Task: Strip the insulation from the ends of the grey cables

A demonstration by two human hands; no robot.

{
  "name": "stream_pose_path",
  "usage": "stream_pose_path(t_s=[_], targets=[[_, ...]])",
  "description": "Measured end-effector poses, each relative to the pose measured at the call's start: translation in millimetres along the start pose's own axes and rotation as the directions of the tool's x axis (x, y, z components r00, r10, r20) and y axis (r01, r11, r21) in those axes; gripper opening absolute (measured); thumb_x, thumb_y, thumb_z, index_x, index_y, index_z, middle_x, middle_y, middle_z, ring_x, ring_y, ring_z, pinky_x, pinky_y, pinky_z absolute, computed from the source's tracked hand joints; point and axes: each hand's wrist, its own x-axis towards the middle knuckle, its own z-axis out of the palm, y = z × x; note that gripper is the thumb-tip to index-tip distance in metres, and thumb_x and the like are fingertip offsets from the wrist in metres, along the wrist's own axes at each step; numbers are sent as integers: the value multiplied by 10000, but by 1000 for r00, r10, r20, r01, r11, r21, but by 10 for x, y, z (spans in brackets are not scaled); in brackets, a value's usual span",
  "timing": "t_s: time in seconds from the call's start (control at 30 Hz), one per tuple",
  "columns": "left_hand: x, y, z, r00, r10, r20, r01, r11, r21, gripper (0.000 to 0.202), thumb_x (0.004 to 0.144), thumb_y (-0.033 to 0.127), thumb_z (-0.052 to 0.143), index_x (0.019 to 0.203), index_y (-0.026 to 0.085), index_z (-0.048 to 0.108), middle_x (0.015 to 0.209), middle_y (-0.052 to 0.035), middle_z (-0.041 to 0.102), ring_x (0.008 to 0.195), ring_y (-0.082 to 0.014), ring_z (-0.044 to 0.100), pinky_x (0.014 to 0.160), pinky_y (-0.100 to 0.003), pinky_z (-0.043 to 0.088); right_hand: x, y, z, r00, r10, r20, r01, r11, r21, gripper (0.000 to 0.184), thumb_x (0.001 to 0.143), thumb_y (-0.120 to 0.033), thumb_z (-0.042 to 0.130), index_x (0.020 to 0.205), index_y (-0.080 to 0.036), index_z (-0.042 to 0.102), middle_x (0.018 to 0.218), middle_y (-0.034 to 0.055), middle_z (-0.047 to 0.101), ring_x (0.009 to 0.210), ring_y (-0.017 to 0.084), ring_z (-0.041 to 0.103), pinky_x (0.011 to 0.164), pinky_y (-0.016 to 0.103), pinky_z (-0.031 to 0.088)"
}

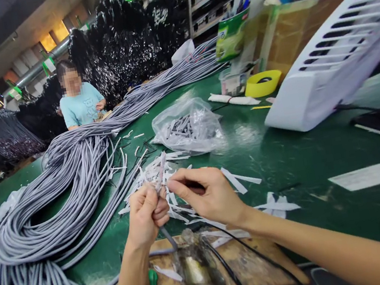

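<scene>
My left hand (147, 210) is closed in a fist around a grey cable (169, 237), whose length drops below the fingers. Pale strands or wrapping (158, 173) stick up from the top of this fist. Close against them, my right hand (205, 191) pinches with thumb and forefinger; what lies in that pinch is too small to make out. White paper strips (177, 210) are scattered under and behind both hands. Just below them, a metal device (196, 270) wrapped in clear material sits on a wooden board (248, 259), with black cords running from it.
A thick bundle of grey cables (40, 206) curves along the left. Behind my hands lies a clear plastic bag (189, 128) of small grey pieces. At right stand a white slotted appliance (313, 73) and a yellow tape roll (263, 83). A co-worker (83, 102) is across the table.
</scene>
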Motion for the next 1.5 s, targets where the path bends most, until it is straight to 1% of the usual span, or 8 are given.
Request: stream_pose_path(t_s=[0.27, 0.63, 0.83, 0.9, 0.97, 1.0, 1.13, 1.5], targets=[[6, -9, 9, 1000, 14, -13, -13, 999, 35, 366, 723, 438, 651, 653, 150, 436, 449, 112, 231, 349, 4, 105, 302, -93, 107, -5, -18, 7, 1000, -21, 5, 21, 1000, -11, 230, 819, -179, 491, 603, -143, 561, 461, -37, 506, 371, 41, 352, 351, 167, 263], [10, -44, 62, 992, 70, -107, -51, 984, 169, 427, 711, 469, 644, 585, 164, 373, 452, 90, 297, 346, 0, 190, 304, -107, 136, -2, 37, -88, 941, -337, -32, 317, 909, -272, 129, 792, -104, 528, 680, -150, 571, 557, 17, 608, 482, 86, 526, 495, 194, 399], [119, -9, -60, 916, 116, -384, -72, 989, 128, 441, 600, 497, 713, 671, 146, 456, 456, 109, 287, 346, 9, 164, 317, -104, 105, -208, -169, 73, 781, -580, 229, 582, 810, 69, 266, 876, -204, 406, 654, -172, 550, 433, -27, 489, 397, 94, 416, 412, 246, 307], [113, -4, -67, 924, 133, -358, -103, 990, 101, 422, 617, 481, 705, 704, 145, 465, 474, 98, 339, 350, 10, 171, 321, -105, 116, -241, -156, 125, 862, -483, 153, 484, 875, 33, 253, 864, -279, 473, 638, -177, 521, 434, -42, 457, 395, 83, 403, 407, 232, 307], [78, -23, -22, 945, 145, -294, -122, 988, 95, 388, 659, 460, 681, 761, 148, 473, 513, 79, 409, 354, 6, 209, 328, -109, 159, -207, -85, 137, 981, -194, -23, 194, 981, -10, 268, 759, -343, 626, 616, -188, 459, 448, -71, 408, 384, 59, 361, 384, 201, 295], [56, -39, 14, 955, 142, -259, -121, 988, 96, 371, 678, 444, 673, 794, 155, 472, 528, 78, 424, 356, 3, 231, 335, -112, 188, -171, -42, 129, 995, -15, -102, 16, 1000, 14, 301, 690, -359, 686, 628, -193, 442, 460, -83, 389, 382, 52, 342, 370, 187, 287], [-15, -102, 140, 980, 143, -137, -127, 984, 121, 336, 734, 387, 652, 897, 194, 430, 537, 102, 400, 373, -9, 301, 387, -126, 281, -22, 53, 60, 904, 424, -57, -399, 883, 248, 333, 604, -395, 703, 765, -174, 513, 528, -53, 483, 435, 79, 440, 390, 189, 363], [-10, -95, 143, 979, 148, -137, -128, 981, 146, 314, 761, 388, 619, 923, 214, 414, 555, 88, 446, 366, -2, 213, 357, -111, 163, 13, -9, 32, 909, 398, -123, -325, 863, 387, 167, 721, -313, 568, 659, -160, 550, 506, -34, 496, 406, 65, 417, 395, 187, 363]])
